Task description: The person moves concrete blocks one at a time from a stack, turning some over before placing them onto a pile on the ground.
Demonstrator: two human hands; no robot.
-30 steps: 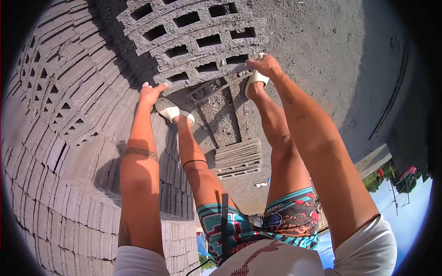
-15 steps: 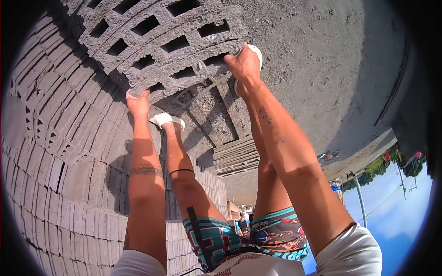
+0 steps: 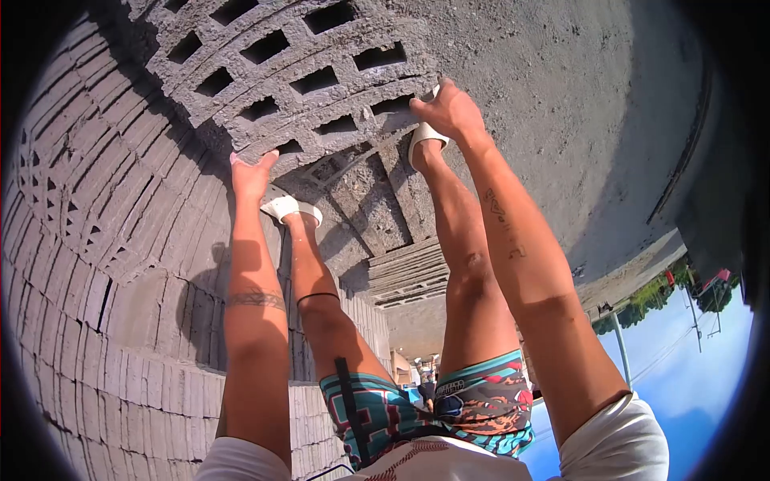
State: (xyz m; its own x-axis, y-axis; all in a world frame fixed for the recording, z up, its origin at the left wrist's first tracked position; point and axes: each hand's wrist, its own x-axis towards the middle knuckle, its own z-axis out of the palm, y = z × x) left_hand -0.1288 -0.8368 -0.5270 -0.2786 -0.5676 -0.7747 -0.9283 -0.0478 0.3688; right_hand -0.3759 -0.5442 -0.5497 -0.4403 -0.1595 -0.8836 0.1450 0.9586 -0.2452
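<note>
A rough grey concrete block [image 3: 353,119] with rectangular holes lies at the near edge of similar blocks at the upper middle. My left hand [image 3: 253,173] grips its left end, the thumb at the end hole. At the other end, my right hand [image 3: 451,111] has its thumb by the last hole and its fingers over the end face. Both palms are partly hidden. Just beneath the block are bare slats of a pallet [image 3: 393,200] over gravel.
Long stacked rows of grey blocks [image 3: 144,393] fill the left side. My feet in pale shoes [image 3: 281,207] stand beside the pallet. Sandy ground [image 3: 545,120] extends to the right. Another low block stack [image 3: 409,272] lies near my legs.
Both hands and the held block have shifted slightly to the right in view. My right arm has swung outward, and my right foot shows more fully beside the block.
</note>
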